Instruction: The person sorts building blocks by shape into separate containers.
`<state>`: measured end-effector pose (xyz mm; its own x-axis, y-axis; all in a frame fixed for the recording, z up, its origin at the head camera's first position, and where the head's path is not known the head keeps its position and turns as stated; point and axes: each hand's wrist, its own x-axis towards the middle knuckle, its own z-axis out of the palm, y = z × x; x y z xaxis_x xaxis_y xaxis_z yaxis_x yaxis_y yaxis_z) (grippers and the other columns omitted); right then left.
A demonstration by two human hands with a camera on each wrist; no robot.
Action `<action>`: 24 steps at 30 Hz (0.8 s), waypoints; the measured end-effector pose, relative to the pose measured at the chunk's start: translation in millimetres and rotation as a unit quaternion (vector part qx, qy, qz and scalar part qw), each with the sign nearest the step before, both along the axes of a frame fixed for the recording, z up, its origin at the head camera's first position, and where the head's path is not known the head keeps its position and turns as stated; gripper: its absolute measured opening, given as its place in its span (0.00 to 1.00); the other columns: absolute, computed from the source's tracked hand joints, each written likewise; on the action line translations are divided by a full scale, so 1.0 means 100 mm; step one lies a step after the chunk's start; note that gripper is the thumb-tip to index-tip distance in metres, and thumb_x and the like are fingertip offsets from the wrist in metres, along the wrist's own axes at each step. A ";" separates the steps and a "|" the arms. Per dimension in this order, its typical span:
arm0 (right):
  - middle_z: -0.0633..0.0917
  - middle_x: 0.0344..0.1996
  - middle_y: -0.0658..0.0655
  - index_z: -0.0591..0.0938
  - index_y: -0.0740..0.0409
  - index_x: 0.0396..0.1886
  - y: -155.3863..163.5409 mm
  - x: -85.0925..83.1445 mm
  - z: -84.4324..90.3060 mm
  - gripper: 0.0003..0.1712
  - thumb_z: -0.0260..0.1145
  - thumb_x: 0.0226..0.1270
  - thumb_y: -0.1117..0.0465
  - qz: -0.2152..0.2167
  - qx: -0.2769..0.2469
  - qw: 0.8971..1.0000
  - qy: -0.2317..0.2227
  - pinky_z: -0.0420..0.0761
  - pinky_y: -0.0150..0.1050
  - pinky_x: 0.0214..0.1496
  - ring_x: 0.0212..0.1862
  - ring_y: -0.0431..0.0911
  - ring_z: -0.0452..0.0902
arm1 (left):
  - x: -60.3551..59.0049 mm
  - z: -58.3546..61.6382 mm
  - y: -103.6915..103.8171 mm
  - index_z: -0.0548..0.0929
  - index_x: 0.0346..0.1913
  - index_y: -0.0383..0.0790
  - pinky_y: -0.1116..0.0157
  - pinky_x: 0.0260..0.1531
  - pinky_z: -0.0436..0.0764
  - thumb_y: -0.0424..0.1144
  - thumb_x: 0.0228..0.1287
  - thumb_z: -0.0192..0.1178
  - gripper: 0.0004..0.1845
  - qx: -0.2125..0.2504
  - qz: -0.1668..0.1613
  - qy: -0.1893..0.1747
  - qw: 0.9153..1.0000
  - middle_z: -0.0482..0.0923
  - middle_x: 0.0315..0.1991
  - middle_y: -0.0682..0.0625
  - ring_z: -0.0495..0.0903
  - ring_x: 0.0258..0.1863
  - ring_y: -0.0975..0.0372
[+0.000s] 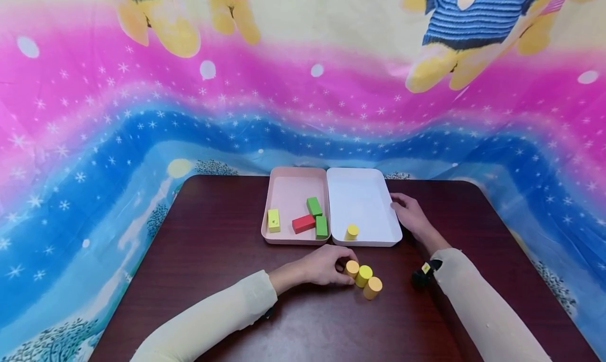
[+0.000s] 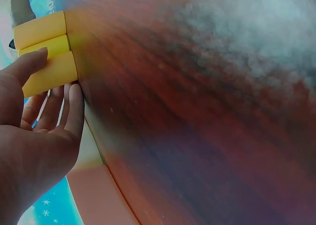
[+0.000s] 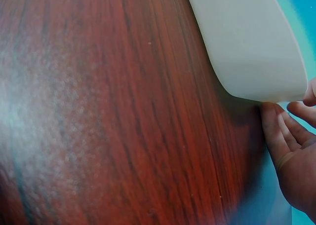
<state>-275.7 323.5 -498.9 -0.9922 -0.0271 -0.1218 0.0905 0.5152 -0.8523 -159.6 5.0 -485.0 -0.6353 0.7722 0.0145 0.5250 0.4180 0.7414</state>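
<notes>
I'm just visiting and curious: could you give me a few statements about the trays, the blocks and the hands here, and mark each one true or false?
1. The pink tray holds two green blocks, a red block and a yellow block. True.
2. The white tray holds three yellow cylinders. False: only one yellow cylinder is in it.
3. The left hand touches the row of three cylinders on the table. True.
4. The right hand is lifting a red block. False: it rests at the white tray's right edge, holding no block.
5. The two trays stand far apart. False: they sit side by side, edges meeting.
</notes>
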 end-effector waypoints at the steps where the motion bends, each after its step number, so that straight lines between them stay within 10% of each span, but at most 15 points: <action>1: 0.72 0.73 0.69 0.65 0.62 0.82 0.00 0.00 0.00 0.30 0.49 0.88 0.56 0.000 -0.001 1.000 0.001 0.78 0.57 0.65 0.68 0.63 0.74 | 0.00 0.00 0.00 0.86 0.50 0.52 0.76 0.48 0.80 0.41 0.63 0.78 0.15 -0.001 0.000 0.000 1.000 0.81 0.42 0.65 0.83 0.44 0.69; 24: 0.71 0.74 0.69 0.65 0.61 0.82 0.01 0.00 -0.01 0.30 0.49 0.88 0.55 0.001 0.000 1.000 -0.002 0.79 0.57 0.64 0.67 0.62 0.74 | 0.00 0.02 0.00 0.85 0.51 0.50 0.77 0.50 0.80 0.42 0.62 0.79 0.17 -0.001 -0.002 -0.017 1.000 0.82 0.44 0.64 0.80 0.45 0.74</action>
